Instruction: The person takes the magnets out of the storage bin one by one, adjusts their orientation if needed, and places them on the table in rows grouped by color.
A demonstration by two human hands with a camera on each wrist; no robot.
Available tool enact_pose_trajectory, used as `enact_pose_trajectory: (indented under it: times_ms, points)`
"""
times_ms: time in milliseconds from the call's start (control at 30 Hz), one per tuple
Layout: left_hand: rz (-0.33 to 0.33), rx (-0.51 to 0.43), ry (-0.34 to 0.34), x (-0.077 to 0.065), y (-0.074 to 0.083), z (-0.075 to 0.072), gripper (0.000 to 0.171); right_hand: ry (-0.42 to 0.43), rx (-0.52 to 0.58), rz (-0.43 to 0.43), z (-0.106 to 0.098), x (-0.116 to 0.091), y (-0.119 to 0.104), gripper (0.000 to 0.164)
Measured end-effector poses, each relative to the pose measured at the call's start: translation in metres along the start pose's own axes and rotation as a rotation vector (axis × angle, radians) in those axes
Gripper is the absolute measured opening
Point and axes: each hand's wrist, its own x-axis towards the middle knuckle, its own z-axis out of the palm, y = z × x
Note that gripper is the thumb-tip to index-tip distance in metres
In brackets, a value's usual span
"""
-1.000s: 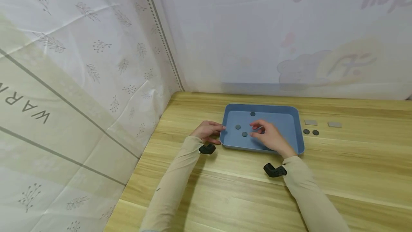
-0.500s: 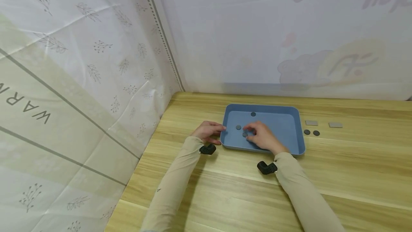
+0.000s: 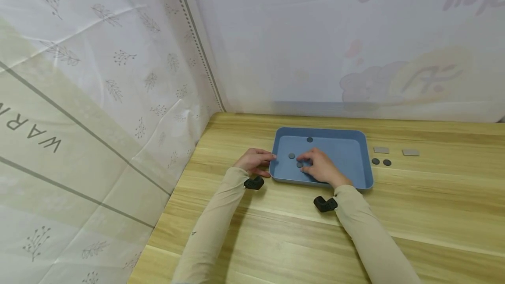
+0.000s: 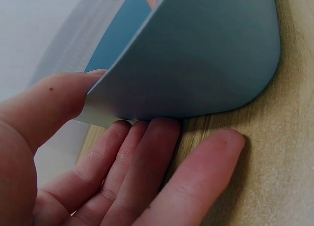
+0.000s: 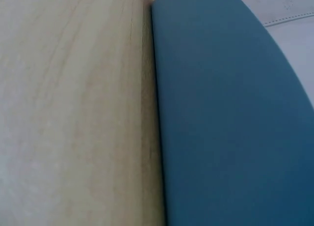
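Observation:
My left hand (image 3: 252, 161) holds the left side of a shallow blue tray (image 3: 347, 152). In the left wrist view, one finger (image 4: 59, 96) hooks over the rim and several fingertips touch the tray's outer wall (image 4: 211, 64); another digit lies on the table, apart from the wall. Inside the tray, my right hand (image 3: 321, 168) has thumb and fingers on either side of a small grey disc (image 3: 300, 165), which lies on the tray floor. A second disc (image 3: 291, 156) is just left of those fingertips, and a third (image 3: 309, 140) sits near the back wall. The right wrist view shows mostly tray wall (image 5: 221, 98).
To the right of the tray, two flat grey rectangles (image 3: 381, 150) lie on the wooden table (image 3: 276, 240), with two dark discs (image 3: 375, 161) in front of them. Patterned cloth (image 3: 158, 78) hangs along the table's left and back edges.
My right hand has moved left and its fingertips have come down around the front disc, staying there over the last half second. The left hand and tray have kept their place.

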Motion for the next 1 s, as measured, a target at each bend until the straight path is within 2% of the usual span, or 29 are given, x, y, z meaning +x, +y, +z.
enact_pose_trajectory:
  times_ms: [400, 1000]
  points:
    - [0.005, 0.018, 0.002, -0.0039, -0.0003, 0.0026, 0.040, -0.016, 0.010, 0.035, 0.0007, -0.0016, -0.0005, 0.028]
    - [0.001, 0.033, 0.008, -0.0045, 0.0006, 0.0007, 0.041, 0.008, 0.014, 0.016, 0.0004, -0.0025, -0.0031, 0.026]
